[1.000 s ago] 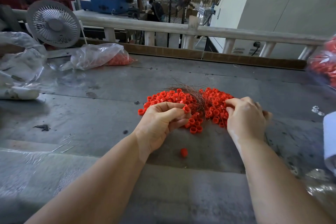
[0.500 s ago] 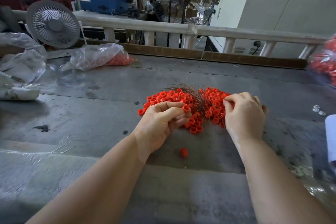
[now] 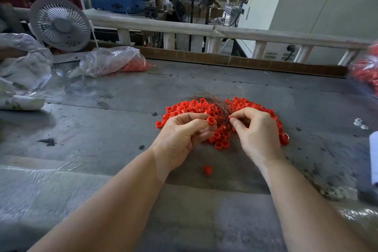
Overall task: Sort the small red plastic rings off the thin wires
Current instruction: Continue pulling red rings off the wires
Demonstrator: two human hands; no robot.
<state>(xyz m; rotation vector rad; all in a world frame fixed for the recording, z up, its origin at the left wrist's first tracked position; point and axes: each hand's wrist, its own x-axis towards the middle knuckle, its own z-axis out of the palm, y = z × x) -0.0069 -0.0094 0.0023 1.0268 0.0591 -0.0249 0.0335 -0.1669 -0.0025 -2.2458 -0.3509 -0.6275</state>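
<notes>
Bare table (image 3: 255,88) beyond the ring pile (image 3: 190,107) (plastic bags (image 3: 110,61) far left), one stray ring (image 3: 208,169) between forearms.

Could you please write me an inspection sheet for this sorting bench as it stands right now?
Surface: grey bench top, stained and scuffed.
Job's things: pile of red rings around a bundle of thin wires; one stray ring nearer the person.
Clutter: plastic bag of rings; crumpled plastic.
Grippers: left hand pinches a ring; right hand pinches something small at the wires.
Cables: plugged cord beyond the bench.
Surroundings: desk fan, white railing, machines.
</notes>
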